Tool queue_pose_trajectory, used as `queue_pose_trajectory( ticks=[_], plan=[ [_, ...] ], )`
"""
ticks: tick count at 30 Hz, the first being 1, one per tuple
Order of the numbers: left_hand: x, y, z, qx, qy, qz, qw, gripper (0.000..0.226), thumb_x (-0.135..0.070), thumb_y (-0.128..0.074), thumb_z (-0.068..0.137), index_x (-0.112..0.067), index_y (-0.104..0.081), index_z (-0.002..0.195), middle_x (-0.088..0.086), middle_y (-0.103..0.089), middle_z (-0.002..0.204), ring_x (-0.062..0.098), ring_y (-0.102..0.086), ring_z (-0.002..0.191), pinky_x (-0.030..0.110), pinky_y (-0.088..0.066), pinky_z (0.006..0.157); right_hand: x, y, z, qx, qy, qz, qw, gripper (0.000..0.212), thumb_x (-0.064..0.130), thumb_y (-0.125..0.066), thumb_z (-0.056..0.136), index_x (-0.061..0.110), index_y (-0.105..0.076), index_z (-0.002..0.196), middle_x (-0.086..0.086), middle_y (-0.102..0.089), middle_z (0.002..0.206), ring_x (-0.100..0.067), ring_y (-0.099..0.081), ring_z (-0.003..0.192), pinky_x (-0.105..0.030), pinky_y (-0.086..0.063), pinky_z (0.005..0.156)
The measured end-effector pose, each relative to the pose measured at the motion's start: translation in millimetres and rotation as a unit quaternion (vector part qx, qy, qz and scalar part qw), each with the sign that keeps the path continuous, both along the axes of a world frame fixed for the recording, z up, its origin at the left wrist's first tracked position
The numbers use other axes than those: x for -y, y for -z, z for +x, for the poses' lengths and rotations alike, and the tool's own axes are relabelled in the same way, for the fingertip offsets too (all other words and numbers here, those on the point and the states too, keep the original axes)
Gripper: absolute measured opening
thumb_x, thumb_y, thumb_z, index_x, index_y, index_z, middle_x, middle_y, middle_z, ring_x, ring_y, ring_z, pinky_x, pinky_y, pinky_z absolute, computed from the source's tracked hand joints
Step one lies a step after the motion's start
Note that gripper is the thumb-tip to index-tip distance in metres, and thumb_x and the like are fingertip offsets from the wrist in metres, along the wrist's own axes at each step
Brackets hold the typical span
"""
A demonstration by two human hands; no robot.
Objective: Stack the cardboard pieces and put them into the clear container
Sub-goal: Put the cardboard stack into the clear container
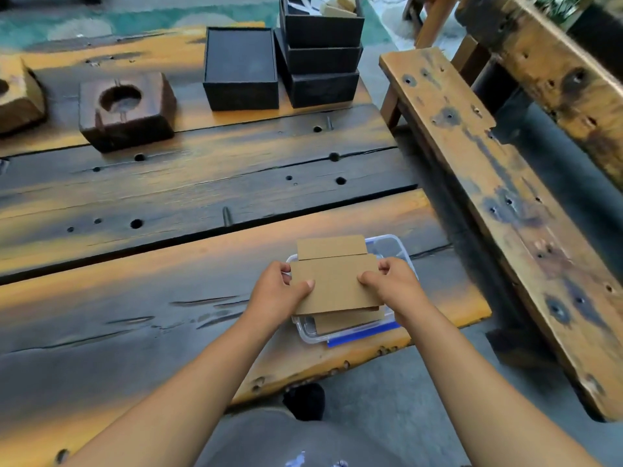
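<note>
Two hands hold the cardboard stack [333, 284] directly over the clear container [403, 254]. Left hand [278, 293] grips the stack's left edge, thumb on top, fingers curled beneath. Right hand [392, 284] grips the right edge the same way, thumb pressed on the top sheet. Both grips are closed on the cardboard. The stack comprises several brown sheets, slightly misaligned: one projects at the far edge, others show at the near edge. Whether the stack rests on the container rim or is held clear of it cannot be determined.

The container sits near the front right corner of the worktop [135, 298], a blue strip [364, 335] along its near side. No readable writing or brand is visible on any item.

Farther back on the worktop stand a dark wooden block [126, 111] with a round recess, a second paler block [18, 96] at the left edge, a single black box [241, 74], and just right of it three stacked black boxes [322, 55]. A wooden bench [499, 183] stands to the right.
</note>
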State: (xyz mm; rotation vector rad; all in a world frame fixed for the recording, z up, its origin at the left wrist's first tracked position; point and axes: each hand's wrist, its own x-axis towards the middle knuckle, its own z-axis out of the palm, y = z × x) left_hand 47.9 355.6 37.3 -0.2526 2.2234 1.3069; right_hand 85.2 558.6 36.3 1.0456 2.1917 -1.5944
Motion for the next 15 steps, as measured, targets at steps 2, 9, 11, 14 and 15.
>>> queue_pose_trajectory(
  ticks=[2,9,11,14,15],
  plan=[
    [-3.5,4.1,-5.7,0.011,0.009,0.004,1.000,0.039,-0.026,-0.073,0.083,-0.013,-0.054,0.114,-0.003,-0.053,0.095,0.021,-0.057,0.094,0.050,-0.053,0.093,-5.8,2.2,-4.9,0.011,-0.005,0.000,1.000,0.009,0.016,-0.069,0.081,0.018,-0.060,0.083,0.001,-0.068,0.085,-0.014,-0.063,0.077,-0.029,-0.048,0.060],
    [-12.5,16.7,-13.5,0.030,0.030,-0.012,0.999,0.034,-0.028,-0.072,0.084,-0.015,-0.055,0.110,-0.001,-0.059,0.097,0.022,-0.063,0.094,0.046,-0.056,0.086,-17.7,12.4,-15.7,0.030,-0.019,-0.003,0.999,0.014,0.016,-0.071,0.080,0.017,-0.059,0.087,0.003,-0.064,0.083,-0.013,-0.062,0.076,-0.027,-0.047,0.058],
    [-18.2,20.3,-10.9,0.021,0.029,-0.032,0.999,0.029,-0.029,-0.071,0.084,-0.018,-0.055,0.106,-0.004,-0.060,0.094,0.016,-0.062,0.087,0.039,-0.056,0.078,-23.6,17.5,-17.8,0.040,-0.036,0.002,0.999,0.016,0.016,-0.072,0.079,0.015,-0.058,0.087,0.003,-0.063,0.081,-0.013,-0.062,0.075,-0.028,-0.047,0.059],
    [-28.3,21.1,-5.5,-0.013,0.044,-0.098,0.994,0.023,-0.028,-0.069,0.084,-0.019,-0.056,0.100,-0.009,-0.058,0.088,0.008,-0.056,0.076,0.027,-0.044,0.062,-32.3,26.1,-15.4,0.050,-0.063,0.005,0.997,0.016,0.014,-0.073,0.078,0.017,-0.057,0.078,0.005,-0.059,0.071,-0.009,-0.059,0.066,-0.026,-0.045,0.056],
    [-31.6,20.3,-4.7,-0.022,0.056,-0.125,0.990,0.024,-0.029,-0.068,0.084,-0.016,-0.058,0.102,-0.006,-0.058,0.089,0.013,-0.057,0.079,0.028,-0.043,0.064,-34.8,28.6,-14.1,0.050,-0.063,-0.001,0.997,0.016,0.013,-0.073,0.078,0.016,-0.057,0.080,0.004,-0.060,0.073,-0.009,-0.059,0.067,-0.026,-0.046,0.056]
  ],
)
